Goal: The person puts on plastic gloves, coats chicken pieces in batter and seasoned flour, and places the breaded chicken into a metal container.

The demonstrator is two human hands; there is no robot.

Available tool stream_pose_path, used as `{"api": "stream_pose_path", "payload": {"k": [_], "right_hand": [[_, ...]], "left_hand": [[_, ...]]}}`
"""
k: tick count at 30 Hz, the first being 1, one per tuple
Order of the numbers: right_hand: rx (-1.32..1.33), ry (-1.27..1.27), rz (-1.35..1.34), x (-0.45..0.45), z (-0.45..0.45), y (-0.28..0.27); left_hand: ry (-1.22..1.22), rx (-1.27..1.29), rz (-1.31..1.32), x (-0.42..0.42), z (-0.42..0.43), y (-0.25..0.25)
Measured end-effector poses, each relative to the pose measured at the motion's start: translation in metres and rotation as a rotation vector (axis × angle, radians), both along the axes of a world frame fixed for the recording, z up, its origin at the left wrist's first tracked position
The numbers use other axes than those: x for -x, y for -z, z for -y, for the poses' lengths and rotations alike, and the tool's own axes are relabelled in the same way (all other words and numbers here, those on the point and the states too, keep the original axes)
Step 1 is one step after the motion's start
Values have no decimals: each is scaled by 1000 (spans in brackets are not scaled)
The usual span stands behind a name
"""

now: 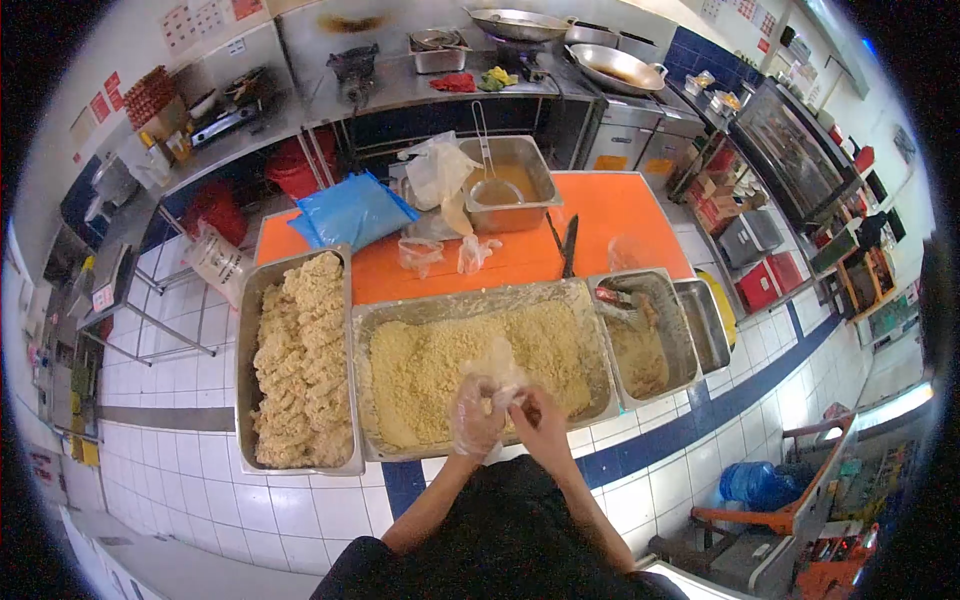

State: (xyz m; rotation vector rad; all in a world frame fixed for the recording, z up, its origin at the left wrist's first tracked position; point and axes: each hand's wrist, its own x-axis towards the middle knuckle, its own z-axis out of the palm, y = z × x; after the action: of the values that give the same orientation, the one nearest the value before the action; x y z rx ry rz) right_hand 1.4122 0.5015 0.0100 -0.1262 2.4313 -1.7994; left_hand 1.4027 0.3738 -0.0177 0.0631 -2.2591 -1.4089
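My left hand (476, 418) wears a clear plastic glove dusted with crumbs. Bare and curled, my right hand (541, 428) pinches a second thin plastic glove (503, 366), which my left fingers also appear to grip. Both hands are close together above the near edge of a steel pan (480, 296) of pale, crumbly breading (425, 365). Left of it, a deep tray (347, 300) holds a heap of breaded pieces (300, 360). To the right is a smaller pan (686, 340) with wet-looking pieces and a tool with a red part (614, 297).
Behind the pans, an orange tabletop (620, 215) carries a blue plastic bag (355, 210), black tongs (568, 248), crumpled clear plastic and a pan of liquid (548, 185) with a wire strainer (495, 190). Woks (615, 68) stand on the back counter. White tiles (320, 515) cover the floor.
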Motion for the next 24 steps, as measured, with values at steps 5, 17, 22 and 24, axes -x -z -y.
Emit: {"api": "stream_pose_path", "payload": {"k": [5, 17, 22, 24], "right_hand": [[884, -24, 549, 41, -9, 50], [1064, -260, 601, 71, -40, 15], [956, -62, 629, 87, -99, 29], [1097, -136, 629, 93, -127, 31]], "left_hand": [[143, 116, -279, 3, -7, -12], [70, 165, -3, -4, -57, -18], [280, 188, -149, 14, -112, -15], [261, 171, -27, 21, -137, -15]]}}
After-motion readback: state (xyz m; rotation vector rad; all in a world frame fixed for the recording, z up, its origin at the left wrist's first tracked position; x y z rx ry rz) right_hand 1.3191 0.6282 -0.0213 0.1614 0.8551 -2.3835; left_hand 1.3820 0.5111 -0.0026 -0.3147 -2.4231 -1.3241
